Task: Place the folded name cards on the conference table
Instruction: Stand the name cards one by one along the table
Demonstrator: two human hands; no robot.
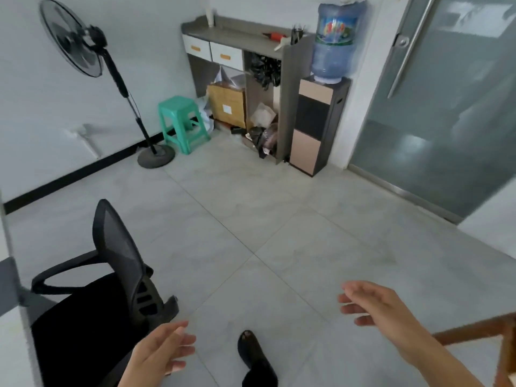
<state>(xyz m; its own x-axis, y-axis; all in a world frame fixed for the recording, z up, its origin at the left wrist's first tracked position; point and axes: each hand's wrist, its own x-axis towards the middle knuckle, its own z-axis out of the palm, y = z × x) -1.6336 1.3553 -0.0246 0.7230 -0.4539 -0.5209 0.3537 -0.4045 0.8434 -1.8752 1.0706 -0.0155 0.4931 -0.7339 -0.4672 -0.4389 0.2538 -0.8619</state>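
1. My left hand (pixel 163 351) and right hand (pixel 374 304) are both empty, fingers loose, well apart over the floor (pixel 279 219), since I'm carrying nothing.
2. No name cards are in view; I judge they need fetching first.
3. Near left, a black chair (pixel 120 255) sits tucked against a pale worktop (pixel 12 356) edge.
4. Far off stand a fan (pixel 69 37), stool (pixel 181 121) and water dispenser (pixel 318 121).

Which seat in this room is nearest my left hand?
The black mesh office chair, just beside your left hand. The green plastic stool stands far off by the cabinet; the wooden frame, maybe a chair, is by your right hand.
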